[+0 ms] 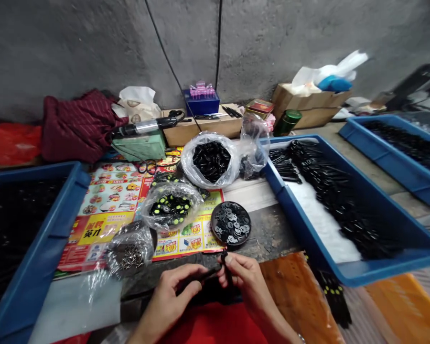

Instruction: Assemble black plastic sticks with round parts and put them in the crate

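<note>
My left hand (182, 285) is closed around a slim black part (212, 273) that points toward the other hand. Between the thumb and fingers of my right hand (241, 274) is another slim black piece (225, 260), upright and meeting the first one; its exact kind is too small and dark to tell. Just beyond my hands stands a round black dish (231, 244) of flat grey-black washer-like pieces (232, 222). A plastic bag of small metal screws or rivets (131, 258) lies to the left of my left hand.
Blue bins with black parts stand at left (66, 210) and right (297, 222), another (390, 160) farther right. Bags of black oval pieces (211, 161) and yellow-green-dotted parts (170, 209) sit on printed flyers (109, 191). Cardboard boxes (313, 102) line the wall.
</note>
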Available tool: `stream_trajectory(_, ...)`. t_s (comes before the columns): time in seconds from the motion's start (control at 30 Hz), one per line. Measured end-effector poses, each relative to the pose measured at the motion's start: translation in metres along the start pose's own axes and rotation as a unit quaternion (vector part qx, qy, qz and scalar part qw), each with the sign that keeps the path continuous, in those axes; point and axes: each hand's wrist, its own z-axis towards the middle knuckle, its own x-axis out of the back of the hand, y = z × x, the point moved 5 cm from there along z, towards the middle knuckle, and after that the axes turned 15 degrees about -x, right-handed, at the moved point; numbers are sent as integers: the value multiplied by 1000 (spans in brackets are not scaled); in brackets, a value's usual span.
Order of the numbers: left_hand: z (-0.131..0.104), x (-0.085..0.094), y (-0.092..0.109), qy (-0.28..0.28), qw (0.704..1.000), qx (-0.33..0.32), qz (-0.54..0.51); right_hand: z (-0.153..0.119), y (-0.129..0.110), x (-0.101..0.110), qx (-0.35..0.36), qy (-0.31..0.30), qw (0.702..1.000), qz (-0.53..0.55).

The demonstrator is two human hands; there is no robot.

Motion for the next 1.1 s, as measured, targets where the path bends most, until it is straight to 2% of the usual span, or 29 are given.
stream_trajectory(0.1,-2,-6,1,-11,1000,28,-5,2,2,0,-2,-5,1000,-1)
stream_trajectory(0.2,-2,-16,-3,-23,984,101,-145,3,1,2,3,-1,1000,-6)
stream_trajectory(0.27,-3,-26,-4,-41,946,153,-281,2,-1,3,14,1,1000,-11)
stream_trajectory(0.33,-4,-35,-2,-53,896,194,-396,0,-5,3,27,6,999,-18)
stream_trajectory(0.43,-6,-48,2,-75,823,224,-517,-3,-8,2,38,15,999,-32)
stream_trajectory(0.6,-9,-60,5,-90,745,232,-618,-5,-9,-2,51,-11,996,-76)
stream_trajectory(0.8,-11,-69,7,-119,680,221,-689,-8,-9,-3,55,-17,990,-126)
stream_trajectory(0.9,-12,-72,6,-128,660,217,-707,-11,-9,-6,54,-30,989,-134)
stream_trajectory(0.97,-12,-75,4,-129,658,225,-707,-13,-7,-8,32,-48,991,-121)
stream_trajectory(1.03,-13,-77,1,-118,674,236,-690,-13,-4,-7,2,-63,993,-101)
stream_trajectory(1.1,-12,-78,-3,-109,714,246,-646,-12,-2,-5,-16,-71,994,-78)
